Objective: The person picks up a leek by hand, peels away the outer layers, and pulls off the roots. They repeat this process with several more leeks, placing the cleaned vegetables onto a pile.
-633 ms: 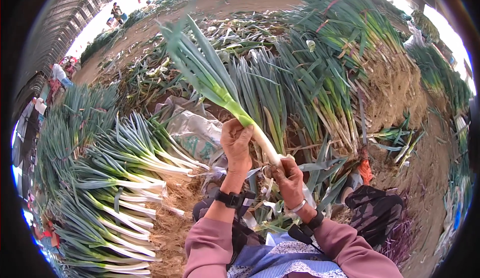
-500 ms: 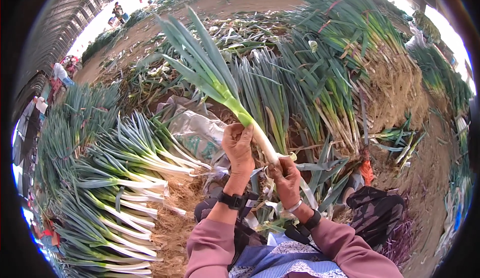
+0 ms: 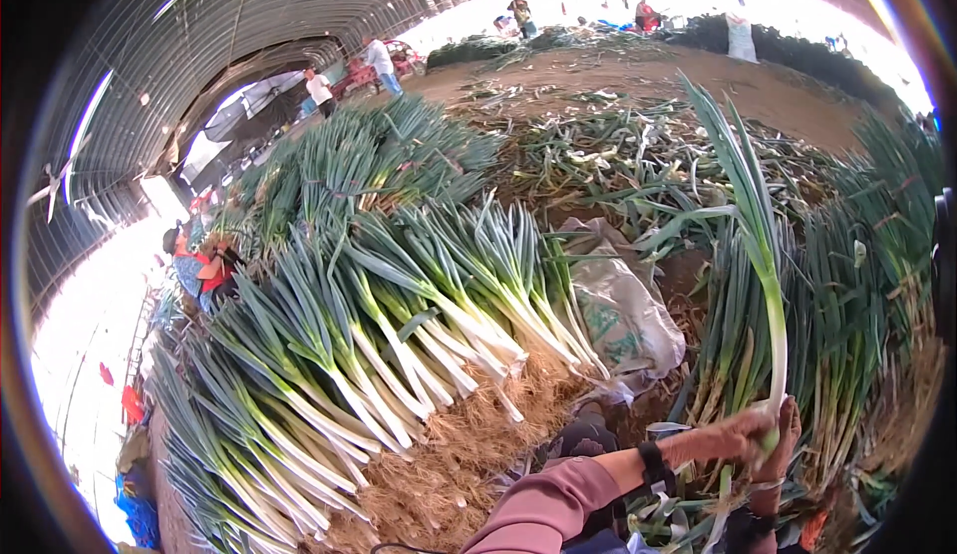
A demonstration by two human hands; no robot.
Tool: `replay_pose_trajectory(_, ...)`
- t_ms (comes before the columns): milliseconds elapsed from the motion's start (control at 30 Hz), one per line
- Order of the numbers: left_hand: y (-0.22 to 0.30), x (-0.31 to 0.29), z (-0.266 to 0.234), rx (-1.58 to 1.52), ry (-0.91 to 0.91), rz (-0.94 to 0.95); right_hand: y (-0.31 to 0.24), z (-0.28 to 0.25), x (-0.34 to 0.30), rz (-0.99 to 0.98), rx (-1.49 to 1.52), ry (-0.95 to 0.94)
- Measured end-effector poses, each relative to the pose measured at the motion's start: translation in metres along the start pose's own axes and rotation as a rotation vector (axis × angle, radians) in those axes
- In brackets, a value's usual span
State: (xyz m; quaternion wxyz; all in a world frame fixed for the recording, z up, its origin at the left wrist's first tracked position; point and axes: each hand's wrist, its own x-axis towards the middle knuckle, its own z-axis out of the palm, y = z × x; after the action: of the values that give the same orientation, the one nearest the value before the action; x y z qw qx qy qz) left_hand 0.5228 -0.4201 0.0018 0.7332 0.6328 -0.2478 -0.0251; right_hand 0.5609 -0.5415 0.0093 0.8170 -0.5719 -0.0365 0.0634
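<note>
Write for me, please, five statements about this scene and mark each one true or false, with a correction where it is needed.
1. The left hand and right hand are together at the lower end of one leek. True.
2. This leek lies flat on the ground. False: it stands nearly upright, leaves upward.
3. A pale sack lies between that leek and the row of leeks on the left. True.
4. The row's white ends point toward the roof. False: its green leaves point that way.
5. The left sleeve is yellow. False: it is dusty pink.
</note>
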Motion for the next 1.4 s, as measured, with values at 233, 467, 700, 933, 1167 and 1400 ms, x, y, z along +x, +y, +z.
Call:
replay_pose_trajectory(233,0.035,-0.014,-0.041,-0.219,0.233,-0.181,0.005,0.007,0.004,-0.250,-0.254,-0.051)
replay_pose_trajectory(467,0.044,0.003,-0.087,-0.747,0.956,0.016,0.045,0.010,-0.036,-0.226,-0.356,-0.140)
replay_pose_trajectory(700,0.055,-0.021,-0.117,-0.230,0.992,-0.045,0.030,0.044,-0.021,-0.464,-0.722,0.041)
replay_pose_trajectory(933,0.038,0.012,-0.089,-0.705,1.117,0.134,0.026,0.059,-0.009,-0.669,-1.037,0.057)
replay_pose_trajectory(1167,0.042,0.004,-0.086,-0.646,1.306,0.130,0.032,0.055,0.006,-0.424,-1.105,-0.207)
replay_pose_trajectory(1400,0.053,-0.001,-0.104,-0.752,0.948,0.089,0.019,0.052,-0.004,-0.023,-0.387,-0.695)
